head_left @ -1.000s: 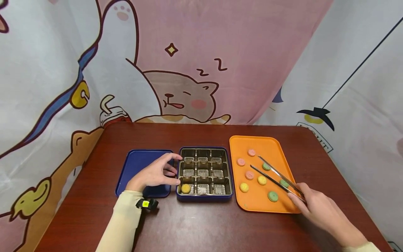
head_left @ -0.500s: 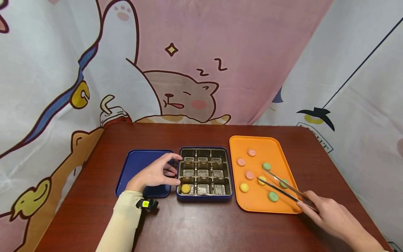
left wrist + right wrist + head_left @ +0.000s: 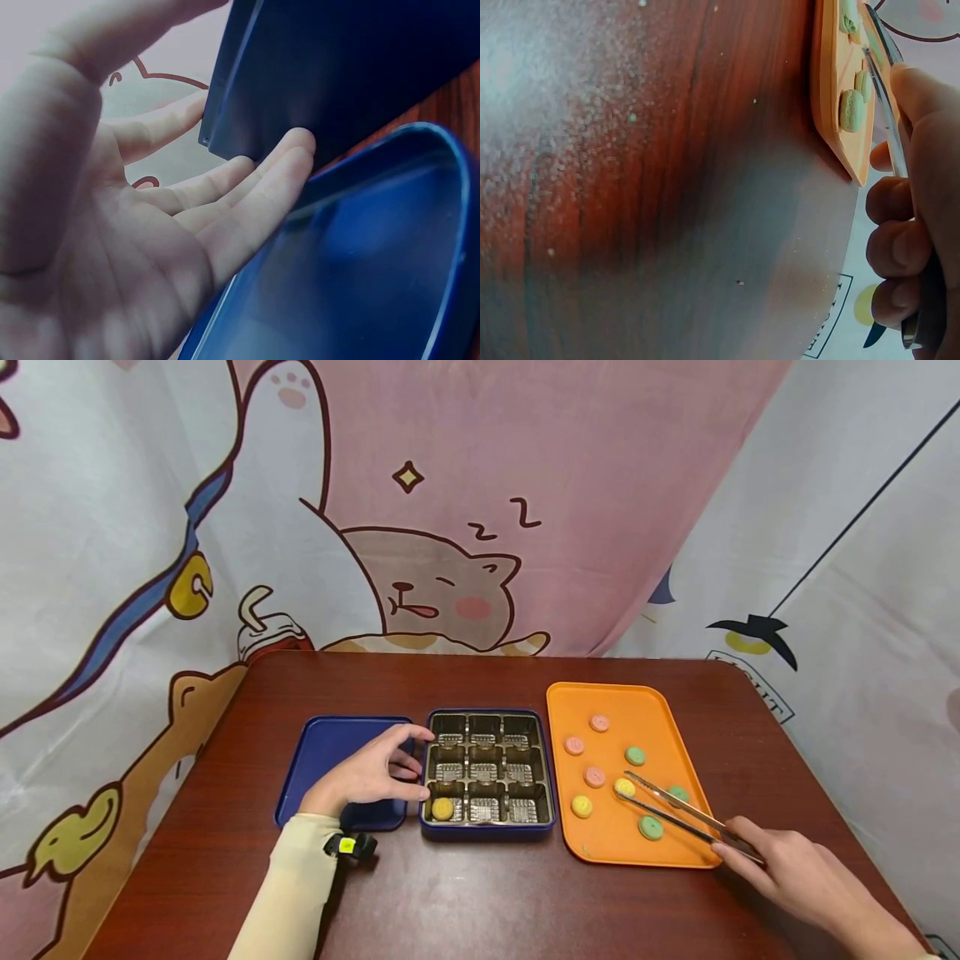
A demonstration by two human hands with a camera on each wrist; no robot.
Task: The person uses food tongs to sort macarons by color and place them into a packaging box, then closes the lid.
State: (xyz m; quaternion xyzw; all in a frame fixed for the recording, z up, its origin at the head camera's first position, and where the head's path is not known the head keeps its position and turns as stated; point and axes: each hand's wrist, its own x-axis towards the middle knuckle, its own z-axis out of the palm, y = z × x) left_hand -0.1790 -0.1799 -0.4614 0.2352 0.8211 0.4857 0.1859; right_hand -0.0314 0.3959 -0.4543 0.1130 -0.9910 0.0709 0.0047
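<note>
Our right hand (image 3: 798,872) gripped slim, shiny metal tongs (image 3: 693,811) astride a chubby round yellow macaron (image 3: 626,787); our left hand (image 3: 372,770) had fingers wide.

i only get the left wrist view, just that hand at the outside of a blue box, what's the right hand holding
Observer: The head view shows the right hand gripping metal tongs.
Operator: ok where are the tips
Observer: At a yellow macaron on the orange tray; I can't tell whether they touch it.
Operator: and is anything inside the box, i can't see in
Observer: The blue box holds one macaron, another yellow one, in the near row's leftmost compartment.
</note>
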